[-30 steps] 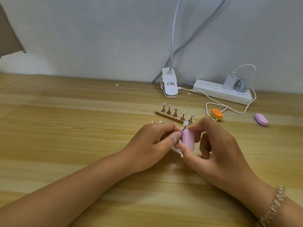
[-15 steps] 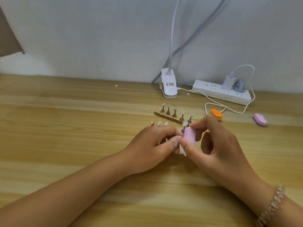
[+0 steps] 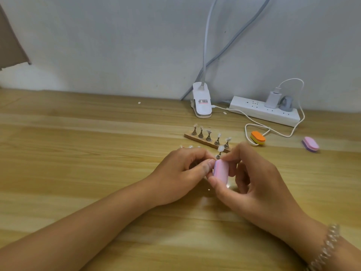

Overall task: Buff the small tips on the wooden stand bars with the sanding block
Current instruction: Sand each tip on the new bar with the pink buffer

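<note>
1. Centrally on the desk (image 3: 78, 153), the right hand (image 3: 254, 184) pinches an upright pink, rounded sanding block (image 3: 279, 171) between thumb and fingertips.
2. The left hand (image 3: 181, 173) curls against the block; I cannot tell what it pinches.
3. A clear tip (image 3: 221, 148) on its peg stands just behind the block, and the wooden stand bar (image 3: 205, 140) lies beyond.
4. The label on the white clip (image 3: 202, 103) at the back edge is unreadable.

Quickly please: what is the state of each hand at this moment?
Left hand: fingers curled in a pinch; what it holds cannot be told.
Right hand: holding the pink sanding block between thumb and fingers.
</note>
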{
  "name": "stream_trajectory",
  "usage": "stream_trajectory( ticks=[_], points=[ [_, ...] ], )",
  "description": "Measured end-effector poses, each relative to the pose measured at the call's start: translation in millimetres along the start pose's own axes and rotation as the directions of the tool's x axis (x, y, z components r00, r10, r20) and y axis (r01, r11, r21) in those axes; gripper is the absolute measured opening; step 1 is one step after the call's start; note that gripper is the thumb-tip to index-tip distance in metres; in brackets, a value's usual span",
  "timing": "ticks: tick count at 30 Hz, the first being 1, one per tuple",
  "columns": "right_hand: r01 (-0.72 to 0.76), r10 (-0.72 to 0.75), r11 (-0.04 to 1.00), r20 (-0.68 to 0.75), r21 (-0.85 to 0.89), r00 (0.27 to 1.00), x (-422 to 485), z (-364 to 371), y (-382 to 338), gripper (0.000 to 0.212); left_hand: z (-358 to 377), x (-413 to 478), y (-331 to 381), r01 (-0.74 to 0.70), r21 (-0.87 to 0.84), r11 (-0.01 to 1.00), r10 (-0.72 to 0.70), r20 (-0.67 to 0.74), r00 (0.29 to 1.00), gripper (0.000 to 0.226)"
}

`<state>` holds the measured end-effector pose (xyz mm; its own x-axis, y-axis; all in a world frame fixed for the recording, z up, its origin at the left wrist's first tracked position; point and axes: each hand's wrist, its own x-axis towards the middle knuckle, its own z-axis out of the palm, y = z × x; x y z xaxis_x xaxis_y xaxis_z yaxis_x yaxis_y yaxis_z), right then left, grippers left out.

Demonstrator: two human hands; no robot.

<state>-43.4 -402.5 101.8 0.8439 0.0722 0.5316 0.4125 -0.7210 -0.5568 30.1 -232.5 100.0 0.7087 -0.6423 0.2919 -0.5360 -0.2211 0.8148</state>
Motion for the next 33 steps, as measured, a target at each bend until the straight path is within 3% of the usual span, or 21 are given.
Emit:
stream_trajectory(
  ticks=[2, 7, 12, 18, 24, 28, 33],
  points=[
    [0.01, -0.011, 1.0, 0.035, 0.011, 0.999, -0.8, 0.4, -0.8, 0.034, -0.2, 0.5, -0.6, 0.002, 0.002, 1.0, -0.001, -0.007, 1.0, 0.019],
    [-0.083, 0.087, 0.995, -0.083, 0.045, 0.993, 4.1, -3.4, 4.3, 0.037, 0.0, -0.6, -0.7, -0.022, -0.014, 1.0, 0.022, -0.003, 1.0, 0.025],
    [-0.015, 0.015, 1.0, 0.01, -0.014, 1.0, -0.1, -0.2, -1.2, 0.039, -0.4, -0.4, -1.5, 0.008, -0.003, 1.0, -0.008, -0.009, 1.0, 0.02],
    [-0.193, 0.224, 0.965, -0.176, 0.176, 0.959, 8.0, -6.8, 5.3, 0.048, 0.1, -2.3, -0.4, 0.036, -0.102, 0.994, -0.039, -0.027, 0.999, 0.021],
    [-0.03, 0.031, 0.999, -0.032, 0.023, 0.999, 1.5, -0.6, -2.8, 0.039, 1.6, -2.7, -0.6, 0.027, -0.095, 0.995, -0.027, -0.001, 1.0, 0.014],
    [-0.091, 0.092, 0.996, -0.089, 0.015, 0.992, 3.7, -3.1, 1.9, 0.04, 3.3, -2.7, -1.4, 0.054, -0.153, 0.987, -0.055, -0.001, 0.998, 0.009],
    [-0.026, 0.025, 0.999, -0.033, -0.036, 0.999, 1.4, -0.7, -0.3, 0.041, 2.2, -3.3, -2.5, 0.052, -0.144, 0.988, -0.051, 0.006, 0.999, 0.009]
  ],
)
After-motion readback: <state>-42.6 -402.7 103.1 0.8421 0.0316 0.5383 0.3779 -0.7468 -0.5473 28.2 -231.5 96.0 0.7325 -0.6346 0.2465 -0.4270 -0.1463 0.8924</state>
